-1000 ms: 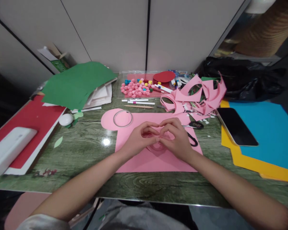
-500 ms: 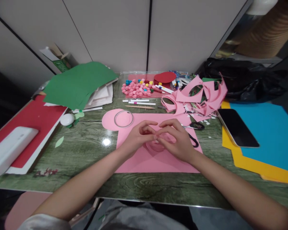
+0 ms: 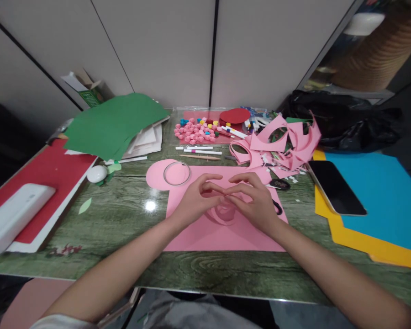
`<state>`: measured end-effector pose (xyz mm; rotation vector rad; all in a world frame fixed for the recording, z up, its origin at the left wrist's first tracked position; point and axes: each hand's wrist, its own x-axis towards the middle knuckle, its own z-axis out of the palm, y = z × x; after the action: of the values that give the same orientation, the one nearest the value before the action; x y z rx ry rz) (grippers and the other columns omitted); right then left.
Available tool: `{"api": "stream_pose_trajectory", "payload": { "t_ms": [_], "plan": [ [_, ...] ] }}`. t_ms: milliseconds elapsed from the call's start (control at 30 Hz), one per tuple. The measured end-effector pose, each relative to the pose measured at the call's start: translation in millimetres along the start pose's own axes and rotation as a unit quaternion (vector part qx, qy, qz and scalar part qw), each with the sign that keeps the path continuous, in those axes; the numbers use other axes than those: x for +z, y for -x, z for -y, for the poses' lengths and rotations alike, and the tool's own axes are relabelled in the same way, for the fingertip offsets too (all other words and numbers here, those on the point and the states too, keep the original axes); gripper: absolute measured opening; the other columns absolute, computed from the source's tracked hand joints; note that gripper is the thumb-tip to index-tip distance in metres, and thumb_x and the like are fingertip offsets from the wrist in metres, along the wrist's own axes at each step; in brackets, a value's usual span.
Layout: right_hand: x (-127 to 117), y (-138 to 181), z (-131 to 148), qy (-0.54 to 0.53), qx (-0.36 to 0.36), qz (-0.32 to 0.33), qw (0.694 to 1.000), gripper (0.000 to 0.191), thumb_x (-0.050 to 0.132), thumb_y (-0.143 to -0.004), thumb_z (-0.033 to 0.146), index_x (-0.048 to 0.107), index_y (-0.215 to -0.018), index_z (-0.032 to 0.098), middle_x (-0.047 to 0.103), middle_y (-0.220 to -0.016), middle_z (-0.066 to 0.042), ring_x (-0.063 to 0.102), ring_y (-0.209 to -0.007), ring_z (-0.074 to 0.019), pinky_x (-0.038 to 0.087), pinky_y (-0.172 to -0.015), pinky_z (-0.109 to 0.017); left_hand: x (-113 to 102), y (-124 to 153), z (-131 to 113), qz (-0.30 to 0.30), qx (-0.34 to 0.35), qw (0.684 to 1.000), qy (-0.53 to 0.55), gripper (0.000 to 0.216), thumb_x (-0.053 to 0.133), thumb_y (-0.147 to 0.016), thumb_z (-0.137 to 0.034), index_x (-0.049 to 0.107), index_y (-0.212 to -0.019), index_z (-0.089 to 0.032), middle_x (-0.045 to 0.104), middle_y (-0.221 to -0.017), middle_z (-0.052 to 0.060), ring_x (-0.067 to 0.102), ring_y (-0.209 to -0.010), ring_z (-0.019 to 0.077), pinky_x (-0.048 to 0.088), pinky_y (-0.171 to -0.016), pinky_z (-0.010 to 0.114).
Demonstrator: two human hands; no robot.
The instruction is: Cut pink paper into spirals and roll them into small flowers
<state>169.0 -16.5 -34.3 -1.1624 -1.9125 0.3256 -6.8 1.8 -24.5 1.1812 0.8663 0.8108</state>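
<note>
My left hand [image 3: 194, 200] and my right hand [image 3: 255, 201] meet fingertip to fingertip over a pink paper sheet [image 3: 222, 228] in the middle of the table. Both pinch a curled pink paper strip [image 3: 224, 212] that hangs down in a loop between them. A clear ring [image 3: 176, 173] lies on a pink paper circle [image 3: 157, 176] just left of my left hand. Black-handled scissors [image 3: 279, 185] lie partly hidden behind my right hand.
Pink paper scraps [image 3: 281, 139] pile at the back right beside markers [image 3: 198, 149] and small paper flowers [image 3: 195, 130]. A phone [image 3: 335, 187] rests on blue [image 3: 383, 196] and yellow sheets. Green paper [image 3: 113, 121], a red sheet [image 3: 51, 169] and a white case [image 3: 13, 214] lie left.
My hands keep their pinch on the strip with only small finger shifts. The view has tilted slightly, so everything sits a little lower.
</note>
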Motion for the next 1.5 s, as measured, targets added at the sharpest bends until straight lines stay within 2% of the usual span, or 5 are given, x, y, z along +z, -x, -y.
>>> {"api": "stream_pose_trajectory", "payload": {
  "t_ms": [367,633,933,1233,1500],
  "plan": [
    [-3,-1,3,-0.017,0.022,0.004,1.000,0.007,0.068,-0.073,0.021,0.062,-0.071,0.023,0.058,-0.091,-0.004,0.055,-0.089,-0.0217,0.044,-0.077,-0.039,2,4,-4,-0.003,0.045,0.995,-0.092,0.039,0.065,-0.071,-0.016,0.052,-0.108,-0.020,0.066,-0.089,0.005,0.060,-0.093,0.0192,0.039,-0.087,0.036],
    [-5,0,13,-0.035,0.005,0.005,0.999,0.007,0.066,-0.074,0.023,0.061,-0.069,0.023,0.058,-0.088,-0.004,0.055,-0.088,-0.0213,0.046,-0.076,-0.038,5,6,1,0.029,0.026,0.999,-0.005,0.039,0.069,-0.070,-0.023,0.055,-0.106,-0.020,0.062,-0.081,0.003,0.060,-0.082,0.0162,0.045,-0.076,0.030],
    [-6,1,10,0.011,-0.053,-0.001,0.999,0.004,0.065,-0.076,0.024,0.067,-0.078,0.025,0.059,-0.089,-0.005,0.055,-0.087,-0.0212,0.044,-0.076,-0.039,5,6,0,0.024,-0.010,0.996,0.084,0.039,0.069,-0.069,-0.017,0.055,-0.105,-0.020,0.059,-0.076,-0.001,0.057,-0.071,0.0114,0.045,-0.068,0.025],
    [-6,0,8,-0.003,-0.074,0.031,0.997,0.019,0.058,-0.081,0.020,0.069,-0.093,0.030,0.059,-0.093,-0.005,0.055,-0.090,-0.0205,0.046,-0.077,-0.039,2,5,-1,0.024,0.000,0.999,0.035,0.040,0.066,-0.069,-0.016,0.055,-0.107,-0.020,0.058,-0.073,-0.001,0.056,-0.069,0.0118,0.043,-0.067,0.025],
    [-4,1,5,-0.010,-0.030,-0.006,0.999,0.006,0.063,-0.078,0.022,0.068,-0.080,0.026,0.058,-0.091,-0.004,0.055,-0.089,-0.0210,0.046,-0.077,-0.039,7,9,-6,0.013,0.037,0.998,-0.043,0.040,0.067,-0.070,-0.020,0.054,-0.108,-0.020,0.062,-0.096,0.006,0.058,-0.092,0.0182,0.041,-0.084,0.032]
  ]
}}
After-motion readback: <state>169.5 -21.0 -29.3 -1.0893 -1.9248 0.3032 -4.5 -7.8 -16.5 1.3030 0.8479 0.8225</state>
